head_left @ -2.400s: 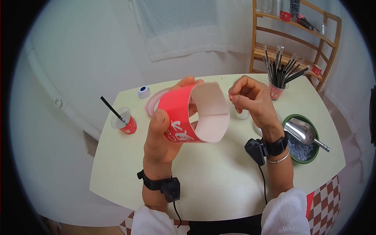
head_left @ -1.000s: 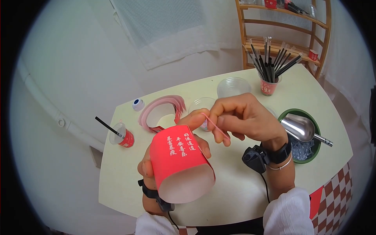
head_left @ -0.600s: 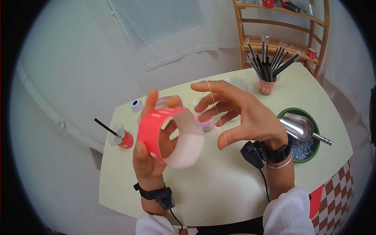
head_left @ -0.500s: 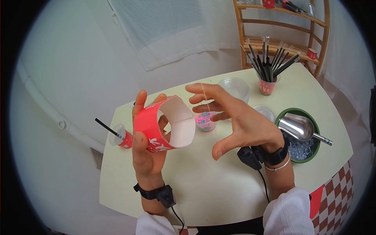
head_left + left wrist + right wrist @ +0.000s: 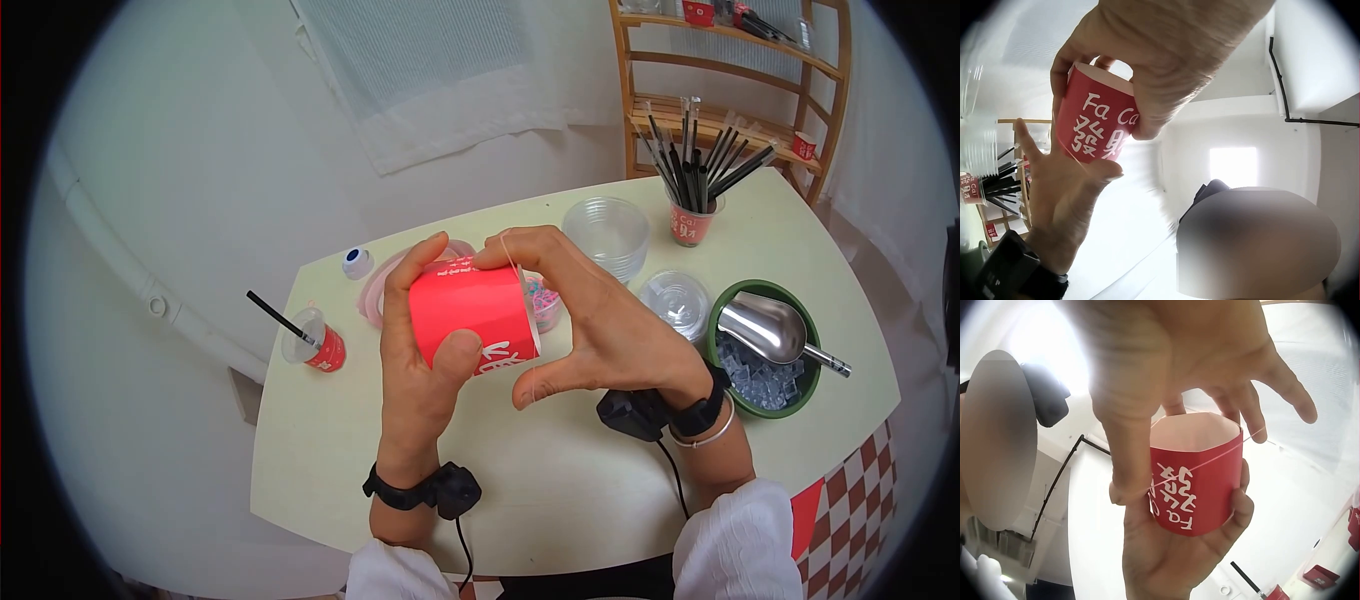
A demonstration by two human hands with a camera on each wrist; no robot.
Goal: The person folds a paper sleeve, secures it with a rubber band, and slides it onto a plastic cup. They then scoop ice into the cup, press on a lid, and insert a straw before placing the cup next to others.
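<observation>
The green bucket (image 5: 811,380) held clear cubes (image 5: 762,383) and a metal scoop (image 5: 765,326). Left of the bucket, the left hand (image 5: 412,375) gripped a hollow red paper sleeve (image 5: 465,310) between thumb and fingers; nearer the bucket, the right hand (image 5: 610,325) was spread — a thin, pale band (image 5: 1216,456) stretched taut across it. Behind the bucket, a printed cup (image 5: 690,226) held black straws (image 5: 697,180); leftward, a small cup (image 5: 546,318) held coloured bands (image 5: 542,293). The smooth, pale table (image 5: 560,480) lay beneath, a wooden shelf (image 5: 625,100) beyond.

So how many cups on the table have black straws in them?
2: a red-wrapped cup at left with one straw, and a pink-labelled cup at back right packed with straws. The held red sleeve may hide more.
</observation>
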